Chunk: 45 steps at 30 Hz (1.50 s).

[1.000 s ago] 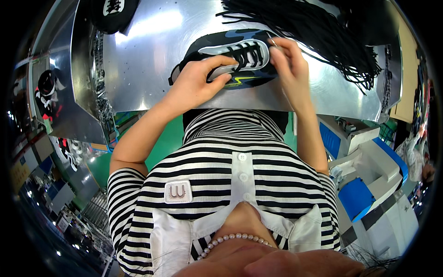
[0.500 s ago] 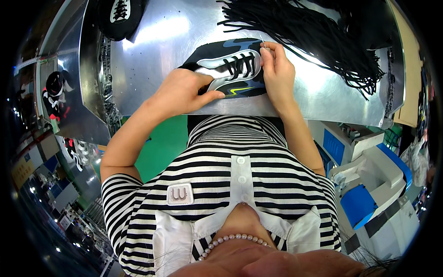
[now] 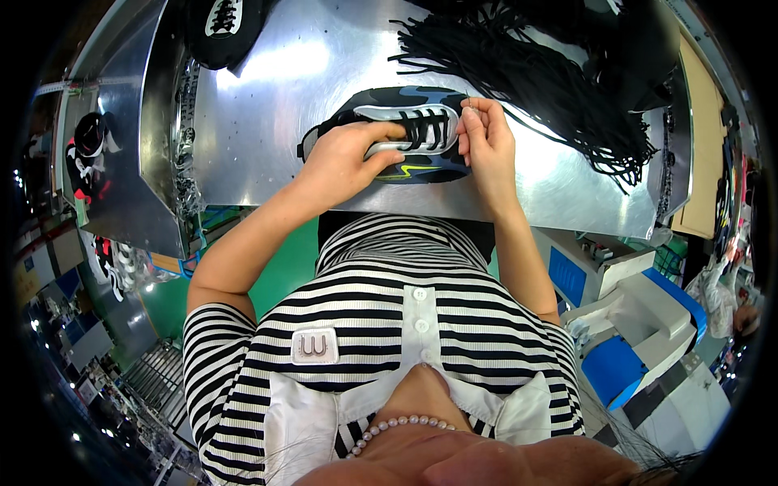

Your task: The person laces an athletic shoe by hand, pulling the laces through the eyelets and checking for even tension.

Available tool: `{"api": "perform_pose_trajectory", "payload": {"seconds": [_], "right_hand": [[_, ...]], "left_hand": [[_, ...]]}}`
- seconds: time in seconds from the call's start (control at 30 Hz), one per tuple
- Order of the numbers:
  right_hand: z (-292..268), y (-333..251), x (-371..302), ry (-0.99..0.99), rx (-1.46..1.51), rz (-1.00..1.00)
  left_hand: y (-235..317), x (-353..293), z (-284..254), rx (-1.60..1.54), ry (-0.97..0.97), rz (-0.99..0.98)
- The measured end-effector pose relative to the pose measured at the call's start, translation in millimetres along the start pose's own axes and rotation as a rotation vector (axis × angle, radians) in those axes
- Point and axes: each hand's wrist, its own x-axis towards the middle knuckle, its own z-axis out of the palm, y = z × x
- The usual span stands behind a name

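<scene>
A flat, dark shoe upper (image 3: 369, 99) lies on the metal table with its opening to the left. It has blue-grey patches, a yellow-green zigzag mark, a silver eyelet panel and a black lace (image 3: 423, 127) crossing through it. My left hand (image 3: 344, 159) grips the upper at its opening, fingertips on the silver panel by the lace and thumb along the near side. At the right end of the panel, my right hand (image 3: 489, 138) is closed in a pinch. Something thin shows at its fingertips, too small to name.
A heap of black laces (image 3: 543, 81) lies at the far right of the metal table (image 3: 267, 138). Another black shoe piece with white panel (image 3: 220, 36) sits at the far left. A blue and white machine (image 3: 640, 340) stands at the right, below table height.
My left hand has shifted its fingers up onto the silver panel beside the lace. The heel end of the upper now shows left of it. My right hand keeps its pinch.
</scene>
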Motion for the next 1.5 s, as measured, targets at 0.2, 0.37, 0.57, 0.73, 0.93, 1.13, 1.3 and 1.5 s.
{"api": "perform_pose_trajectory", "payload": {"seconds": [0.2, 0.37, 0.57, 0.73, 0.93, 1.13, 1.3, 1.5], "right_hand": [[1, 0, 2, 0.016, 0.005, 0.005], [3, 0, 2, 0.039, 0.012, 0.048], [2, 7, 4, 0.073, -0.062, -0.002], [2, 4, 3, 0.076, -0.052, 0.007], [1, 3, 4, 0.043, 0.018, 0.029], [-5, -1, 2, -0.014, 0.048, 0.045], [-26, -12, -8, -0.053, 0.287, 0.065], [-30, -19, 0, -0.096, -0.033, -0.034]], "left_hand": [[-6, 0, -8, 0.006, -0.034, 0.092], [5, 3, -10, -0.336, -0.161, -0.195], [-6, 1, -2, -0.554, -0.175, -0.195], [3, 6, -19, -0.066, -0.284, -0.119], [7, 3, -25, -0.024, -0.231, -0.102], [-6, 12, -19, 0.083, -0.008, 0.218], [-11, 25, -46, 0.053, -0.206, 0.158], [-12, 33, -66, -0.127, -0.337, 0.216]]}}
